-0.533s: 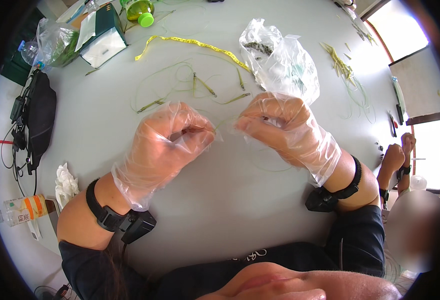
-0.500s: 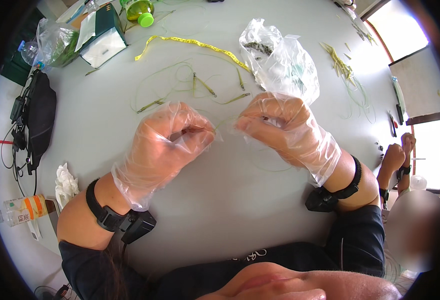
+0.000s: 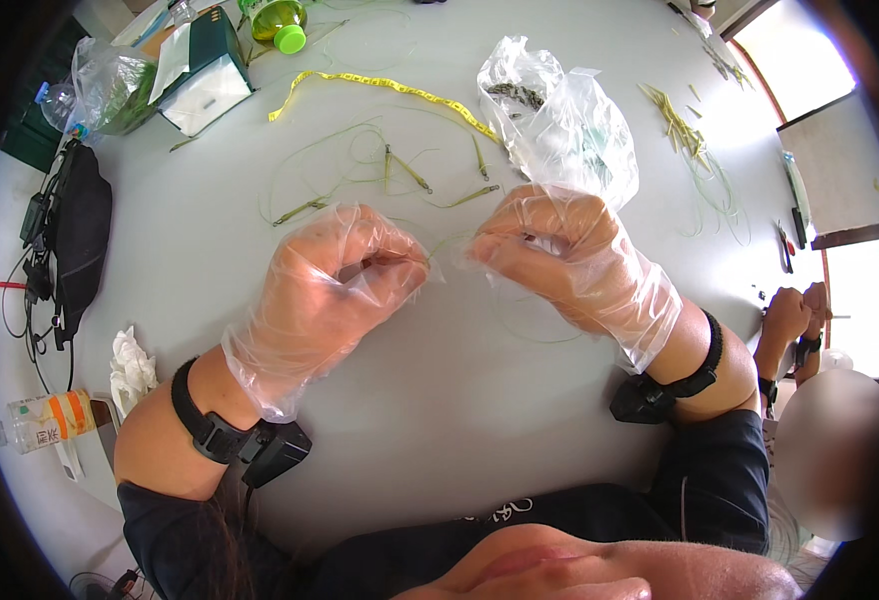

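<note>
My left hand (image 3: 335, 265) and my right hand (image 3: 560, 245), both in clear plastic gloves, face each other above the grey table with thumb and fingertips pinched. A thin green strand (image 3: 448, 241) spans the small gap between the fingertips, and a fine loop of it hangs below my right hand. Inside the pinches, the strand's ends are hidden. Just beyond my hands lie several slim green pieces with small metal ends, one of them a green piece (image 3: 407, 168) near the middle, among loose thin green lines.
Beyond are a yellow tape measure (image 3: 390, 84), a clear plastic bag (image 3: 570, 130) holding dark bits, a dark green box (image 3: 210, 75) and a green-capped bottle (image 3: 278, 22). Yellow-green strands (image 3: 682, 128) lie at right. A co-worker's hands (image 3: 795, 310) are at the right edge. Crumpled tissue (image 3: 133, 368) sits at left.
My hands and the strand between them have barely moved. The co-worker's hands at the right have shifted slightly.
</note>
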Tool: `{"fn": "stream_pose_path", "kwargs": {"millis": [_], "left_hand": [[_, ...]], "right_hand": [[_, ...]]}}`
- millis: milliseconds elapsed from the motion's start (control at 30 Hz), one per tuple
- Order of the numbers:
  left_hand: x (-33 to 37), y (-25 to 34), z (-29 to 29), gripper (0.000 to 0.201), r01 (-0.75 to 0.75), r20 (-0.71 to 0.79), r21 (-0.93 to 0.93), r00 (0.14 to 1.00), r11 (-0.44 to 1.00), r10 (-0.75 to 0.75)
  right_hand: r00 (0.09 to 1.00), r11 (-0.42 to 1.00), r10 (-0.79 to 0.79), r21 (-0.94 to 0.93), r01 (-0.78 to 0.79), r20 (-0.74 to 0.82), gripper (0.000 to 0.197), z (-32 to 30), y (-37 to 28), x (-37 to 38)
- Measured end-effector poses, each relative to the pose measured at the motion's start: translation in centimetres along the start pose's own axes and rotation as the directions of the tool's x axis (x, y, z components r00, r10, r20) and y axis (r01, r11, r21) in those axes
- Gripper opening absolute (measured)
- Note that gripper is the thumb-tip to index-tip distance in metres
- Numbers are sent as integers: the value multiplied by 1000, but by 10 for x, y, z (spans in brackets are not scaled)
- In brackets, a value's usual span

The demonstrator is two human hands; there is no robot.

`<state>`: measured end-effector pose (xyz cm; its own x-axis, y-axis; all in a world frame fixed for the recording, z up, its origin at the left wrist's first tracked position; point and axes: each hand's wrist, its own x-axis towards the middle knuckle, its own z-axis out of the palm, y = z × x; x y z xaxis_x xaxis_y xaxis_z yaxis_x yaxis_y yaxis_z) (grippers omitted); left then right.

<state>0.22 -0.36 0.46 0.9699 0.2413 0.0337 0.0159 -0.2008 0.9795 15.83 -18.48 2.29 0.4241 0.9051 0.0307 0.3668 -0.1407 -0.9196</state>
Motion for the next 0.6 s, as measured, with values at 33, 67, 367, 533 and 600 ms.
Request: {"fn": "stream_pose_path", "kwargs": {"millis": [33,67,367,533,600], "left_hand": [[0,-1,0,7,-3,-1,-9,1000,1000,3],[-1,-2,0,7,-7,-1,-17,1000,1000,7],[-1,0,0,7,1,2,-22,1000,1000,-1],[-1,0,0,7,16,3,-35,1000,999,-16],[-1,0,0,7,11,4,-24,1000,1000,-11]], "right_hand": [[1000,1000,0,0,0,0,9,0,0,0],[1000,1000,-12,-6,12,2,9,0,0,0],[998,997,-56,-45,56,13,7,-1,2,0],[995,992,-98,-72,100,31,7,-2,2,0],[999,998,-42,-40,43,19,9,-2,1,0]]}}
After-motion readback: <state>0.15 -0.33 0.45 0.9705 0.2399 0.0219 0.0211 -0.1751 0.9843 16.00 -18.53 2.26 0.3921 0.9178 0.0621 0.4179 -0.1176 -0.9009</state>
